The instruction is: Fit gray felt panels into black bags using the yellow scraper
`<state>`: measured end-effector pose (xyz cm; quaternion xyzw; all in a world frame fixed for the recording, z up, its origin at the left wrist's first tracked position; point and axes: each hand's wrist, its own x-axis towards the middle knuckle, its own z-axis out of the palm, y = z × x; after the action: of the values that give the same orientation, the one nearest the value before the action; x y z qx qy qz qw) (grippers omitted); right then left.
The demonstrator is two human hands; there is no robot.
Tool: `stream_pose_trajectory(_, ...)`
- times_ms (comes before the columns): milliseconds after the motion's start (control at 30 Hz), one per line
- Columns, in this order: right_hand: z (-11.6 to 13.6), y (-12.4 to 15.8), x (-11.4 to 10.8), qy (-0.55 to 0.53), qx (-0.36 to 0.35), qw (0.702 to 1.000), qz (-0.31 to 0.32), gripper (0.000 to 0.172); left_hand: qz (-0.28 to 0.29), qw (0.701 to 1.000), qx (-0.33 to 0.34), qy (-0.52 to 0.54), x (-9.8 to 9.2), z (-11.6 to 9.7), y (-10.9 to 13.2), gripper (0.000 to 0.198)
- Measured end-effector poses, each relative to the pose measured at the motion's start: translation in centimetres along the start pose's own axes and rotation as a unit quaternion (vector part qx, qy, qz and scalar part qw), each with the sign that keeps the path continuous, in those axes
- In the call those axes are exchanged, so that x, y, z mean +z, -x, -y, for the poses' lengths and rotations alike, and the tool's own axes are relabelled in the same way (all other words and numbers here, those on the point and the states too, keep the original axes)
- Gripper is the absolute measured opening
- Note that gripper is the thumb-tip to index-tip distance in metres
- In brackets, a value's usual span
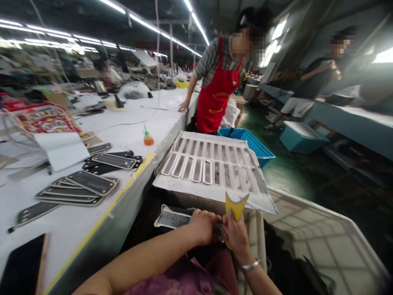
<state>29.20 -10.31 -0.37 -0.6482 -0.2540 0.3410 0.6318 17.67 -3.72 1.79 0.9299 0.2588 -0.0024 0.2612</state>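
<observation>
Teal tub on green floor

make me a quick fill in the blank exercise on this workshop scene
1. The flat, notched yellow strip is in the person's own ____ hand.
2. The small squeeze bottle of orange liquid has a ____ nozzle.
3. The co-worker in a striped, short-sleeved shirt wears a bib apron coloured ____.

Missing words: right; green; red
</observation>
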Motion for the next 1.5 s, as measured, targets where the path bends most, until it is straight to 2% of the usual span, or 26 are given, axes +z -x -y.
stream_pose_trajectory(67,0.7,-0.6,-0.8,0.062,0.027,0.995,0.072,0.042,-0.039,0.998,0.028,0.031,-0.9,1.4,1.9,0.06)
stream_pose_trajectory(133,1.4,-1.2,-1.6,0.135,0.05,0.98,0.137,0.042,-0.14,0.985,0.006,0.099,-1.8,4.2,4.8,0.056)
stream_pose_trajectory(167,1.9,-1.5,-1.8,0.17,0.059,0.968,0.177,0.041,-0.213,0.966,-0.04,0.139,-2.1,6.0,6.4,0.049)
stream_pose_trajectory(200,2.5,-1.7,-1.8,0.2,0.067,0.951,0.225,0.039,-0.281,0.935,-0.094,0.194,-2.3,8.0,7.9,0.047)
stream_pose_trajectory(267,3.7,-2.3,-1.2,0.259,0.065,0.905,0.33,0.032,-0.33,0.858,-0.171,0.353,-1.9,11.5,10.1,0.05)
stream_pose_trajectory(333,4.9,-3.2,0.2,0.34,0.02,0.843,0.416,0.024,-0.303,0.788,-0.198,0.497,-0.9,13.8,10.9,0.056)
stream_pose_trajectory(367,5.3,-3.7,1.2,0.392,-0.012,0.809,0.439,0.02,-0.283,0.765,-0.198,0.544,-0.2,14.3,10.8,0.059)
stream_pose_trajectory(467,6.0,-5.5,4.5,0.545,-0.086,0.699,0.455,0.018,-0.266,0.741,-0.179,0.589,1.4,13.8,9.8,0.059)
stream_pose_trajectory(533,5.8,-6.3,7.1,0.603,-0.117,0.656,0.439,0.019,-0.281,0.727,-0.171,0.603,1.7,13.0,9.1,0.058)
stream_pose_trajectory(667,4.1,-6.4,12.7,0.651,-0.214,0.613,0.392,0.033,-0.29,0.68,-0.167,0.653,1.9,13.0,8.8,0.065)
stream_pose_trajectory(767,2.5,-6.0,16.3,0.632,-0.3,0.6,0.388,0.036,-0.278,0.669,-0.161,0.67,2.6,13.9,9.0,0.067)
stream_pose_trajectory(867,1.2,-6.3,18.7,0.595,-0.357,0.6,0.399,0.04,-0.262,0.659,-0.172,0.684,3.3,14.6,9.1,0.073)
stream_pose_trajectory(933,0.6,-7.1,19.7,0.567,-0.392,0.587,0.424,0.043,-0.252,0.64,-0.187,0.701,3.3,14.7,9.0,0.081)
stream_pose_trajectory(1100,0.0,-9.3,22.0,0.466,-0.506,0.496,0.53,0.043,-0.239,0.533,-0.24,0.776,2.1,14.1,8.5,0.095)
stream_pose_trajectory(1133,-0.1,-9.7,22.6,0.44,-0.526,0.478,0.549,0.042,-0.25,0.524,-0.266,0.769,2.0,14.0,8.5,0.095)
stream_pose_trajectory(1167,-0.2,-10.0,23.1,0.414,-0.543,0.462,0.566,0.042,-0.267,0.533,-0.299,0.745,1.9,13.8,8.6,0.093)
stream_pose_trajectory(1300,-0.5,-10.6,24.6,0.336,-0.583,0.416,0.612,0.041,-0.313,0.622,-0.418,0.583,2.8,13.4,9.5,0.075)
stream_pose_trajectory(1400,-0.4,-10.8,25.2,0.3,-0.596,0.38,0.641,0.042,-0.32,0.686,-0.431,0.492,4.2,13.2,10.2,0.067)
stream_pose_trajectory(1500,-0.3,-10.9,25.6,0.269,-0.604,0.352,0.663,0.042,-0.309,0.76,-0.404,0.404,5.9,13.1,10.5,0.06)
